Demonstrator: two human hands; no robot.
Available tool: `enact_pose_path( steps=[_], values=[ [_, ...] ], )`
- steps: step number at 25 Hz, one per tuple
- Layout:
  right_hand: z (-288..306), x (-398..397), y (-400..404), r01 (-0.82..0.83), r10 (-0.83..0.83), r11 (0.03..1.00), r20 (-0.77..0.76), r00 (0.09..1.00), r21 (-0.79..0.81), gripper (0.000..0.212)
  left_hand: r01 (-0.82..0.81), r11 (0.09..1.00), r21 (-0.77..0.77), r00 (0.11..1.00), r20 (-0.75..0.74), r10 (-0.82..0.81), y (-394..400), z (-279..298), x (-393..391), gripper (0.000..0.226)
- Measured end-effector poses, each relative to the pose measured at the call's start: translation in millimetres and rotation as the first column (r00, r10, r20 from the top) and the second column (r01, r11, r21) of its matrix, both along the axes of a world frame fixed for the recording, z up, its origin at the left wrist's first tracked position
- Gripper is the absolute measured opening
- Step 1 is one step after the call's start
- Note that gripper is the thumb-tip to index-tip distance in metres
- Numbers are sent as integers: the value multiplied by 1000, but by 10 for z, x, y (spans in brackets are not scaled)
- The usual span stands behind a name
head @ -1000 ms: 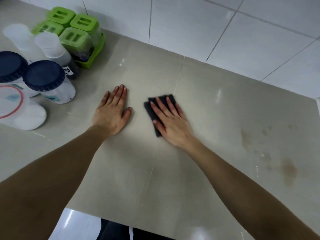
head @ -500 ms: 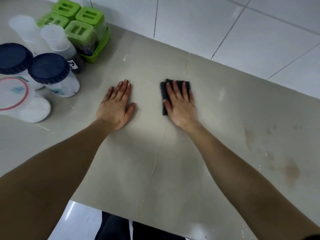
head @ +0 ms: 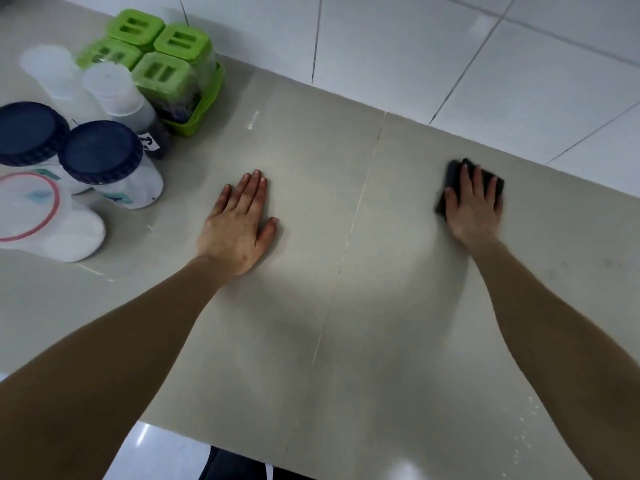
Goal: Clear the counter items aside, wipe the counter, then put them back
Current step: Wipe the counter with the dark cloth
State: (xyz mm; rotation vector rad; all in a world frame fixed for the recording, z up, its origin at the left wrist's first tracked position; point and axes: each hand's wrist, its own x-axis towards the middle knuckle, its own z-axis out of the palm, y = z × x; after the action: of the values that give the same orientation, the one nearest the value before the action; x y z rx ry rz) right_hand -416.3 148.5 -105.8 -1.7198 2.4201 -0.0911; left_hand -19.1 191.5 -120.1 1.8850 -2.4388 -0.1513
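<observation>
The dark cloth (head: 450, 178) lies flat on the table (head: 346, 341), far right of centre near the wall, under the right hand (head: 472, 209), whose fingers are spread and pressed on it. The left hand (head: 239, 230) rests flat, fingers together, bracing. The jars (head: 100, 154) and green containers (head: 162, 67) stand cleared at far left. Wiping well probably means even pressure, overlapping strokes, and reaching the right edge.
</observation>
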Motion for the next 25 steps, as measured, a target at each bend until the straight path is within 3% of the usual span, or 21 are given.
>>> enact_pose_path(
  steps=[2, 5, 9, 12, 15, 18, 21, 23, 25],
  values=[
    [-9, 224, -489, 74, -75, 997, 28, 997, 17, 63, -3, 1000, -10, 1000, -7, 3, -2, -4, -5, 72],
    [9, 804, -963, 4, -5, 999, 37, 999, 36, 64, -1, 1000, -17, 1000, -13, 1, 2, -7, -14, 72],
    [67, 1762, -1176, -256, 254, 966, 43, 966, 46, 63, -6, 1000, -21, 1000, -14, 5, -15, -27, -4, 71],
    [52, 2264, -884, -533, 532, 845, 27, 846, 43, 61, 3, 1000, -10, 1000, -24, -3, -27, -25, 19, 71],
    [11, 2159, -323, -648, 647, 762, 25, 762, 10, 59, 5, 1000, 2, 1000, -22, -5, -23, -19, 21, 71],
    [-59, 1524, 207, -580, 580, 814, -42, 814, -6, 60, 9, 1000, 21, 1000, -19, -9, -22, -9, 18, 71],
    [-39, 999, 232, -315, 316, 948, -49, 947, 35, 58, 6, 1000, 31, 1000, -23, -5, -14, -11, 12, 71],
    [-16, 1121, 12, -123, 123, 991, -6, 992, 54, 60, 10, 999, 39, 1000, -27, -9, -20, -4, 20, 72],
    [-22, 1533, -101, -116, 116, 992, 6, 993, 44, 61, 8, 999, 47, 1000, -24, -7, -21, -6, 27, 72]
  ],
)
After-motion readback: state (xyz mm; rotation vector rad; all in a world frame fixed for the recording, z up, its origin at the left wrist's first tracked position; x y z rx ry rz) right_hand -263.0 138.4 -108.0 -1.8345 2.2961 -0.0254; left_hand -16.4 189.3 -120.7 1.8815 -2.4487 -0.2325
